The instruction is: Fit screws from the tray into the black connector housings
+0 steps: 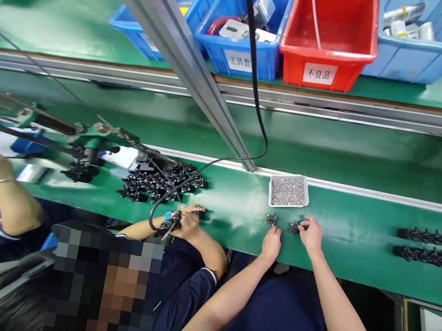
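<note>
My left hand (271,242) rests on the green bench, fingers curled together just below a small black plastic part (271,219). My right hand (310,234) lies a little to the right, fingertips pinched on a second small black part (295,229). Just beyond both hands stands a small white tray (272,189) filled with tiny grey screws. What the left fingers hold, if anything, is too small to make out.
A co-worker sits at my left, holding a corded tool (170,224) beside a heap of black parts (160,183). Stacked black parts (433,237) lie at the right. Blue bins (240,57) and a red bin (326,53) stand beyond the conveyor. A metal rail (189,51) slants overhead.
</note>
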Demonstrator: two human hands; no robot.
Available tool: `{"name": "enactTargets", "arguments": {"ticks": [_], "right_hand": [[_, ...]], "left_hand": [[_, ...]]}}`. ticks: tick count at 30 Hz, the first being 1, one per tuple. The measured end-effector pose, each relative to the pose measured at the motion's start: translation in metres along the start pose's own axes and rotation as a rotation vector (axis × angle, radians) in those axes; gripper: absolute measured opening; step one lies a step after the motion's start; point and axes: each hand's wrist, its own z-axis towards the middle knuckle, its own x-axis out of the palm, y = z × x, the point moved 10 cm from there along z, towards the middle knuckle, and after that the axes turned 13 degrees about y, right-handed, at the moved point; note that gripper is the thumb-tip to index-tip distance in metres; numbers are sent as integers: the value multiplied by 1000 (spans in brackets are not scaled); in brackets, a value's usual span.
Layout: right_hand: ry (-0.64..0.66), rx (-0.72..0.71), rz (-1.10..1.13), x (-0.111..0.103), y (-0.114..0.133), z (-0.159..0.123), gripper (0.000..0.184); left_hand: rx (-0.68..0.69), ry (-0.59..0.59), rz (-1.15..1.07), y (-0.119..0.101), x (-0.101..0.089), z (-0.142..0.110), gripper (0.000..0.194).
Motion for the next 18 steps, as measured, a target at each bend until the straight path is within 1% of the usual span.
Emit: {"name": "enactTargets", "arguments": {"ticks": [4, 7, 9, 11, 13, 15, 18], "right_hand": [[42, -18, 29, 4, -5, 5, 37], [94, -64, 57, 9, -6, 8, 32], [103, -91, 70, 10, -8, 8, 28], [96, -101, 64, 10, -10, 8, 27], [88, -98, 42, 11, -11, 9, 27], [86, -92, 19, 12, -12, 9, 28], [81, -84, 1, 13, -12, 9, 28]], "left_hand": [[-87, -13, -36, 7, -4, 2, 27], [-77, -17, -86, 7, -7, -1, 23], [-18, -34, -181, 4, -10, -6, 22], [59, -79, -315, -1, -17, -13, 22], [106, -130, -445, -5, -25, -19, 22], [96, -146, -555, -7, -28, -19, 20], [28, -107, -654, -9, -25, -12, 24]]}}
